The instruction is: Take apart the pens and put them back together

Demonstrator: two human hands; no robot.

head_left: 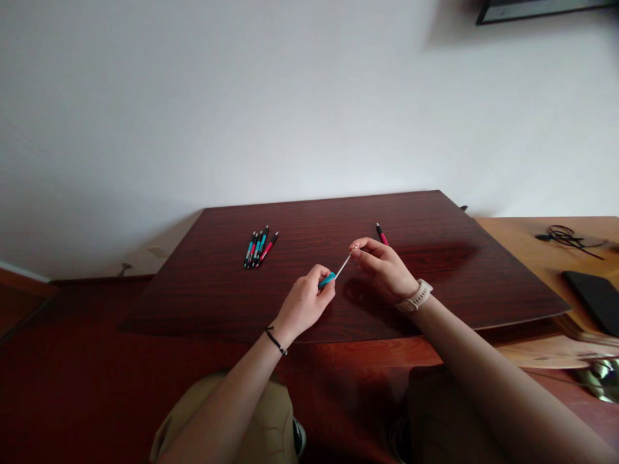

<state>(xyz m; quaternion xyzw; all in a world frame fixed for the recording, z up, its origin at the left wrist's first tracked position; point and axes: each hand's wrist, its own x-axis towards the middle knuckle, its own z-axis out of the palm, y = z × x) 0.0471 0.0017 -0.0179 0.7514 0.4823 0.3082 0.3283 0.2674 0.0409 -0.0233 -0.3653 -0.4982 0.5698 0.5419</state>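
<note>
My left hand (309,295) is closed on a blue pen barrel (327,280), above the front middle of the dark wooden table. A thin white refill (343,265) reaches from the barrel's end up to my right hand (382,265), whose thumb and fingertips pinch its far end. Several blue and red pens (258,248) with black grips lie close together on the table's left part. One red and black pen (382,234) rests beyond my right hand, partly covered by it.
The dark table (309,225) stands against a white wall. To its right is a lighter wooden table (512,238) bearing a coiled black cable (565,237) and a flat black device (594,298). My knees are below the near edge.
</note>
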